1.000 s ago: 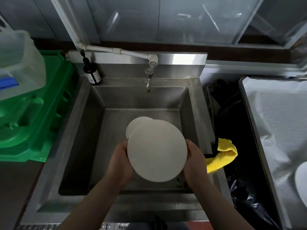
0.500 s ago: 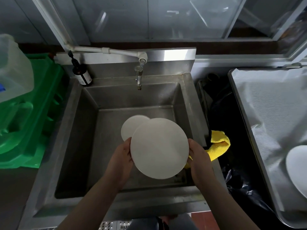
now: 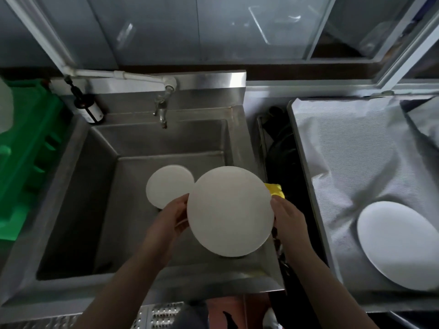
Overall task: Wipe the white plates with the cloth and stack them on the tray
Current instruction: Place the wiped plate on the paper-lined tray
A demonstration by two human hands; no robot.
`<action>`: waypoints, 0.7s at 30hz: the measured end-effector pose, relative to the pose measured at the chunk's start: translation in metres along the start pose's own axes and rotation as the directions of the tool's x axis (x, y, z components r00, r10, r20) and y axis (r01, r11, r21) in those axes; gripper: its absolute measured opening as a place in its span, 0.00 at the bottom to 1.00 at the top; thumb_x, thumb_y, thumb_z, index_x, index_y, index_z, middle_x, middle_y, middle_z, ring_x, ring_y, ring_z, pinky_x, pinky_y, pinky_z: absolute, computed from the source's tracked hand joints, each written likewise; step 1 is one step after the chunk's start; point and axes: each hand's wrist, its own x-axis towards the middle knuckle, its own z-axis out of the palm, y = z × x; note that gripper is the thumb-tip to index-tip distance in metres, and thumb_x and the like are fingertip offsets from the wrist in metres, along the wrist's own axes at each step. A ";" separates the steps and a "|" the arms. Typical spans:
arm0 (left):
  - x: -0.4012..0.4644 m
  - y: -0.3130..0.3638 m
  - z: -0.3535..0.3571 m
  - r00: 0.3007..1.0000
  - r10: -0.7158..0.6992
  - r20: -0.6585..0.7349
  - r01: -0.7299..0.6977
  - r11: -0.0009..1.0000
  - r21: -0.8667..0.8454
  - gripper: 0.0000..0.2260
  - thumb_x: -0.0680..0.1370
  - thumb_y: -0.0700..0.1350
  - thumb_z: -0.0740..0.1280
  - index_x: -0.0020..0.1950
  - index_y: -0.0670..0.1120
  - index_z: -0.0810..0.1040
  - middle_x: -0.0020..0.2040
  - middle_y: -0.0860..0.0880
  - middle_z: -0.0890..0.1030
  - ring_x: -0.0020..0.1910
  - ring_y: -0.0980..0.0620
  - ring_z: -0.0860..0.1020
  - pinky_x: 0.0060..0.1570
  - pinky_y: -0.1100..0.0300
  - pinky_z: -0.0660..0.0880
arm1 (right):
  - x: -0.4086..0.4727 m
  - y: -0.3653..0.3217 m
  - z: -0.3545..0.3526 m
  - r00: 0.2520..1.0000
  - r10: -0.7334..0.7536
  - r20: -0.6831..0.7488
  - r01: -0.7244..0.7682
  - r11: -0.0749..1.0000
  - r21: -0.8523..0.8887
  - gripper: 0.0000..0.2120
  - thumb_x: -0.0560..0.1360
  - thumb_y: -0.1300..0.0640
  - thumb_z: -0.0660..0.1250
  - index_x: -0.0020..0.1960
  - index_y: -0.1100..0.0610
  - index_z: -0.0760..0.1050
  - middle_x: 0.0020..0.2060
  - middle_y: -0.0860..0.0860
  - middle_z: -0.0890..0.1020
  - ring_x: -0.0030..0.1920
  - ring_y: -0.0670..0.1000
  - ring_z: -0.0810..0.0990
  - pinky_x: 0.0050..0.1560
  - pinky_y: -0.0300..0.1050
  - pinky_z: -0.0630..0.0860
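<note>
I hold a round white plate (image 3: 229, 211) above the right side of the steel sink (image 3: 71, 186), its flat face toward me. My left hand (image 3: 169, 220) grips its left rim and my right hand (image 3: 288, 216) grips its right rim. A second white plate (image 3: 168, 185) lies on the sink floor, behind and left of the held one. The yellow cloth (image 3: 275, 189) peeks out behind the held plate at the sink's right edge, mostly hidden. On the right, another white plate (image 3: 399, 243) lies on the tray (image 3: 344, 150) lined with grey cloth.
A tap (image 3: 161, 110) hangs over the sink's back wall, with a dark pump bottle (image 3: 89, 109) at the back left corner. A green crate (image 3: 26, 162) stands left of the sink. A dark gap with black bags (image 3: 282, 148) separates sink and tray.
The held plate and both hands have shifted right, toward the sink's right edge. It now covers most of the yellow cloth. The view has turned right, showing more of the tray.
</note>
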 end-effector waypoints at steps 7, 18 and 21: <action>-0.027 -0.014 0.084 0.998 0.024 -0.062 -0.030 0.994 -0.107 0.17 0.83 0.41 0.54 0.62 0.48 0.81 0.57 0.49 0.85 0.59 0.47 0.80 0.58 0.53 0.74 | 0.011 0.004 -0.090 0.993 -0.120 0.017 0.121 0.986 -0.112 0.08 0.78 0.56 0.62 0.46 0.55 0.79 0.39 0.54 0.82 0.44 0.56 0.81 0.47 0.54 0.79; -0.072 -0.038 0.224 0.998 0.053 -0.018 -0.054 0.996 -0.065 0.17 0.81 0.43 0.58 0.54 0.54 0.86 0.54 0.52 0.85 0.52 0.54 0.81 0.54 0.56 0.74 | 0.036 0.040 -0.226 0.989 -0.150 0.005 0.147 0.956 -0.254 0.13 0.78 0.52 0.60 0.45 0.58 0.78 0.35 0.52 0.81 0.39 0.56 0.78 0.44 0.55 0.77; -0.080 -0.038 0.256 0.998 0.061 0.009 -0.060 0.997 -0.040 0.12 0.76 0.45 0.63 0.46 0.56 0.86 0.47 0.55 0.86 0.44 0.59 0.83 0.47 0.59 0.75 | 0.040 0.047 -0.254 0.989 -0.146 0.015 0.143 0.940 -0.310 0.15 0.78 0.53 0.59 0.40 0.61 0.75 0.33 0.57 0.78 0.34 0.50 0.70 0.38 0.48 0.69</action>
